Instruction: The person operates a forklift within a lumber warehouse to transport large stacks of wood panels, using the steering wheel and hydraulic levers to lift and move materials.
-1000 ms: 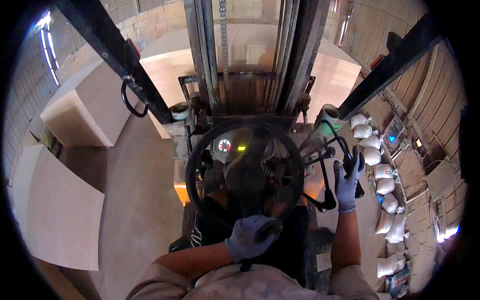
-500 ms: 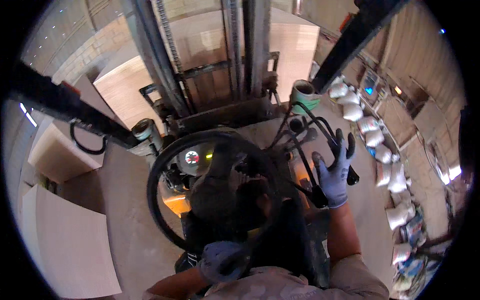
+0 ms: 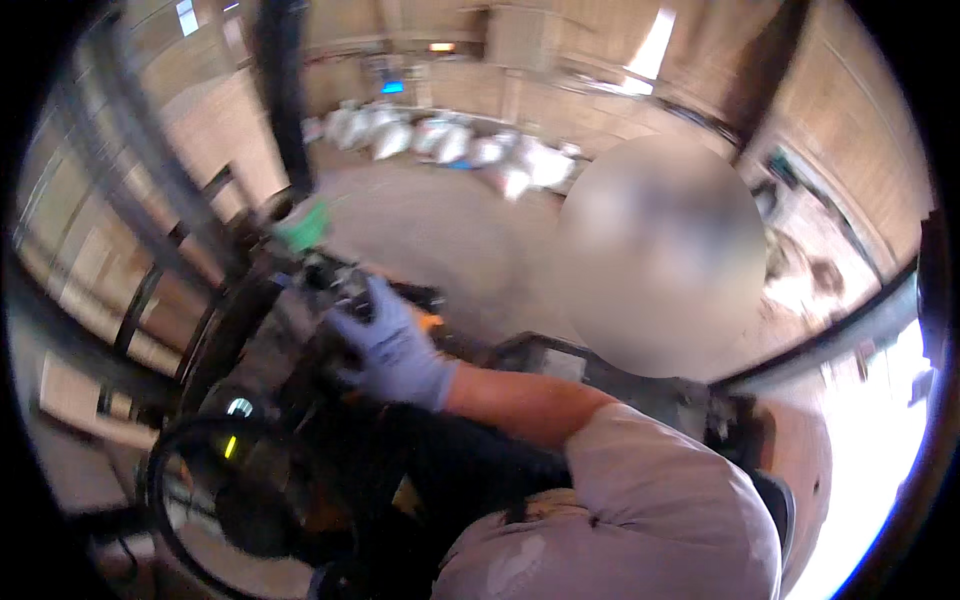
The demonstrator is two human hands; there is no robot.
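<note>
My right hand [image 3: 390, 350], in a grey-blue knit glove, is at the dark control levers [image 3: 348, 288] beside the dashboard. Its fingers curl round a lever, though blur hides the exact grip. At the lower left is the black steering wheel [image 3: 160, 470], tilted in view. Only a sliver of my gloved left hand [image 3: 328, 582] shows by the wheel's lower rim, closed against it; most of that hand is out of sight. A lit round gauge [image 3: 239, 408] and a yellow indicator [image 3: 231, 447] glow behind the wheel.
The forklift mast [image 3: 150, 170] rises at the left, with pale stacked boards [image 3: 215, 130] behind it. A green-wrapped cup [image 3: 303, 226] stands near the front post. White sacks [image 3: 440, 138] line the far wall. A round blurred patch hides part of the right side.
The view has swung right, bringing the side wall and bright opening into sight. My right hand has gone from spread fingers beside the levers to curled fingers on them.
</note>
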